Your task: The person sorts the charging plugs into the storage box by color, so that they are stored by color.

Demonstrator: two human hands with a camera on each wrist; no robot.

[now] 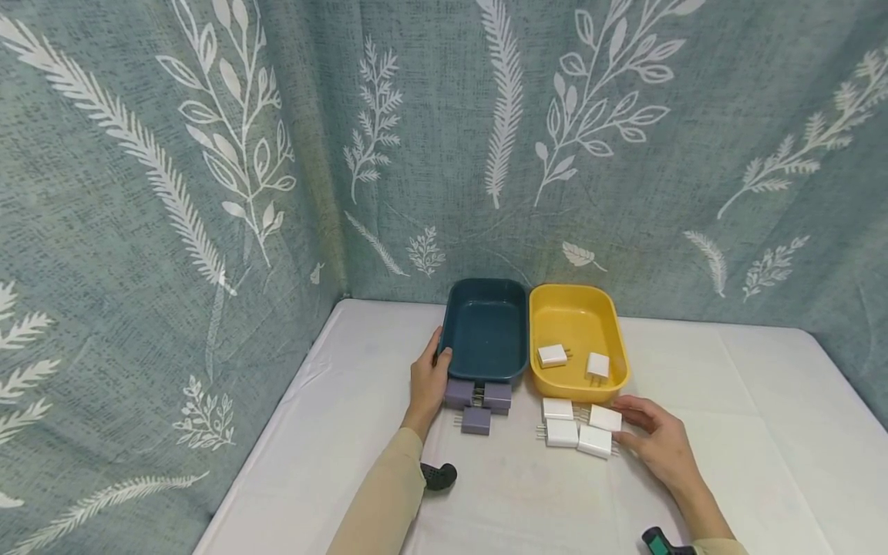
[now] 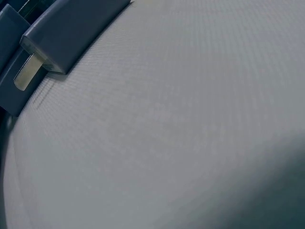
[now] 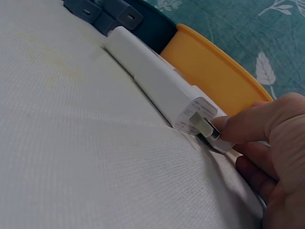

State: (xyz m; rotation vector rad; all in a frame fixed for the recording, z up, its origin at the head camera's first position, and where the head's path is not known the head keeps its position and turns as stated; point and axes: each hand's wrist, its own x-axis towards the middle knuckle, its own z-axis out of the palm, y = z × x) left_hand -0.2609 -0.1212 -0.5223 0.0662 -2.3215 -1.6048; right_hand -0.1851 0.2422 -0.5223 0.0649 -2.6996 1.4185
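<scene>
My left hand (image 1: 428, 378) holds the left side of the dark blue tray (image 1: 486, 374), thumb near its front rim; its other fingers are partly hidden. Just in front of that tray lie several purple plug chargers (image 1: 475, 421). My right hand (image 1: 659, 439) is at the right end of a group of white plug chargers, pinching one white charger (image 1: 606, 418). In the right wrist view, its fingers (image 3: 248, 124) touch a white charger (image 3: 221, 143) behind the nearest white charger (image 3: 190, 114). The left wrist view shows purple chargers (image 2: 76, 33) but no clear hand.
A yellow tray (image 1: 579, 391) stands right of the blue one, with two white chargers (image 1: 553, 355) inside. Behind both hangs a patterned teal curtain (image 1: 444, 154). White cloth (image 1: 513, 493) covers the table. A black device (image 1: 439, 476) is at the left wrist, another (image 1: 659, 542) at the right.
</scene>
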